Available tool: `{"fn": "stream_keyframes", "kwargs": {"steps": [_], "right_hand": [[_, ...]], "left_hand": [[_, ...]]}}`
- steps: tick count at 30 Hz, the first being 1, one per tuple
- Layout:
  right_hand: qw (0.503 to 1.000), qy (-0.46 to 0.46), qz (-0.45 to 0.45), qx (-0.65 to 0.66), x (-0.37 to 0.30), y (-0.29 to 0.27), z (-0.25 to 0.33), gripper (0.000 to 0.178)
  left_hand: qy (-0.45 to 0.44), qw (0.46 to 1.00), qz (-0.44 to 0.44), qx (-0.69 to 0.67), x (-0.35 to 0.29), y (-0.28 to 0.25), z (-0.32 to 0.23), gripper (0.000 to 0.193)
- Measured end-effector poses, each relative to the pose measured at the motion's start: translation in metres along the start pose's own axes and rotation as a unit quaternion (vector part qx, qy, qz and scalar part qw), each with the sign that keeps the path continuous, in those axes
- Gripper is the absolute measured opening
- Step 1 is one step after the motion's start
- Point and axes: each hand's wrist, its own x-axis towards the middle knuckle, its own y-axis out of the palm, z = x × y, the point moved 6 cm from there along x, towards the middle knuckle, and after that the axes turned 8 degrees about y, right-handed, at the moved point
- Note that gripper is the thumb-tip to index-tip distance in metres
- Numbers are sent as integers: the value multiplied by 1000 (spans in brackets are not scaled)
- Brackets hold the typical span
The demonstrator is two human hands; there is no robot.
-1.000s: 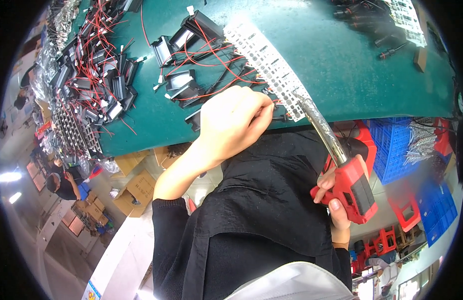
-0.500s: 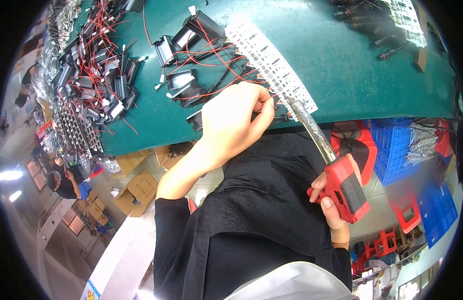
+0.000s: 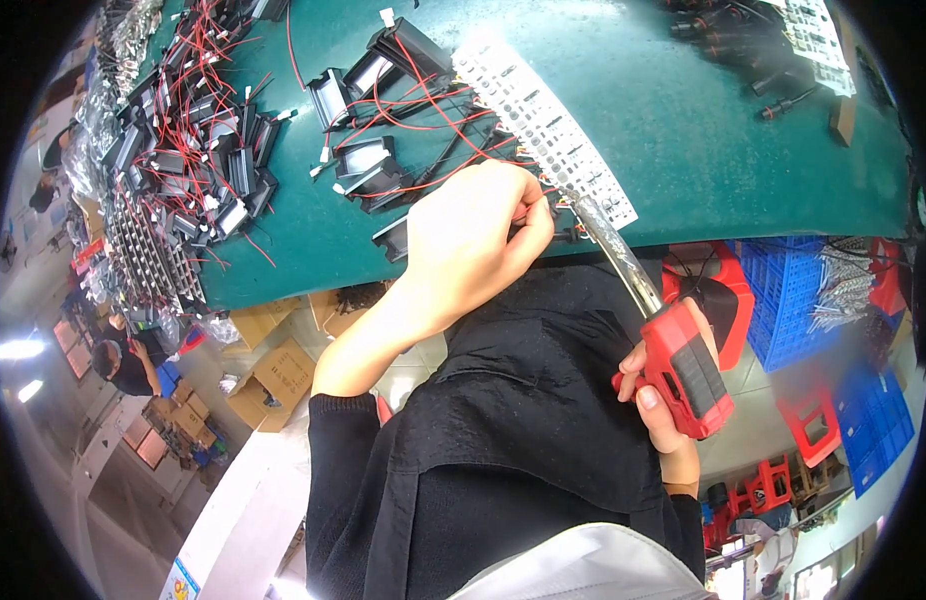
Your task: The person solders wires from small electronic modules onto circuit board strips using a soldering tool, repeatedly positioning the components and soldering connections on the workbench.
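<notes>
My left hand is closed in a pinch on a thin red wire at the lower left edge of a white circuit board panel. In my right hand is a soldering gun with a red and black handle and a long metal barrel. Its tip end reaches the panel's near edge, close to my left fingertips; contact there is too small to make out. Black plastic housings with red wires and white plugs lie left of the panel, some wired toward it.
A tangled heap of black housings and red wires covers the green table's left side. Black cables and another white board lie far right. Beyond the near edge are a red stool, a blue crate and cardboard boxes.
The soldering gun and my right hand have shifted slightly left and up, the barrel tip moving a little along the panel's edge. My left hand moved slightly right, still pinching.
</notes>
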Motion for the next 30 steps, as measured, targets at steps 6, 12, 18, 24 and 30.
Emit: {"fn": "stream_keyframes", "kwargs": {"steps": [6, 12, 18, 24, 30], "right_hand": [[999, -11, 9, -30, 2, -1, -1, 73], [999, 13, -12, 45, -4, -3, 1, 75], [1000, -3, 5, -14, -2, -4, -1, 74], [1000, 21, -3, -8, -2, -4, -3, 77], [998, 20, -4, 61, -7, -9, -4, 85]], "left_hand": [[-7, 1000, -8, -8, -1, 1, 2, 15], [-8, 1000, -4, -4, -1, 1, 0, 14], [-12, 1000, 6, -6, 0, 0, -2, 12], [-2, 1000, -1, -4, 1, 0, -2, 12], [3, 1000, -5, 7, 1, -3, 0, 13]]}}
